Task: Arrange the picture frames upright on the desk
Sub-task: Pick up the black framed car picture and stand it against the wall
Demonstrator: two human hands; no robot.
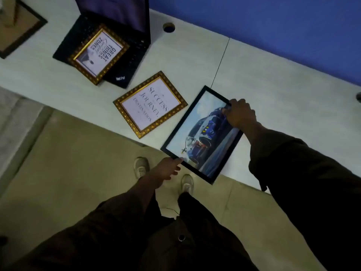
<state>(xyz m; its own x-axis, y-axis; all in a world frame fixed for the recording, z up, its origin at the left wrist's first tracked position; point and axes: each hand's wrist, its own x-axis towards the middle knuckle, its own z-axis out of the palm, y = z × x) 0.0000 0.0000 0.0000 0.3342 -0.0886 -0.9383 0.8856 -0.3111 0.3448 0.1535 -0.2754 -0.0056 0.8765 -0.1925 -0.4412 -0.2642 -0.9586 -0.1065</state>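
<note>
A black-framed car picture [197, 137] lies at the desk's near edge, partly overhanging it. My right hand [240, 114] grips its far right edge, and my left hand [168, 169] holds its near left corner. To its left a gold-framed "Success" print [150, 104] lies flat on the white desk [273, 79]. Another gold-framed print [98, 53] rests tilted on the keyboard of an open black laptop [125, 75]. A dark frame lying back side up [17, 28] sits at the far left.
A blue partition wall [273, 26] runs along the back of the desk. A round cable hole [169, 27] sits behind the laptop. Below the desk edge are the tan floor [78, 153] and my shoes.
</note>
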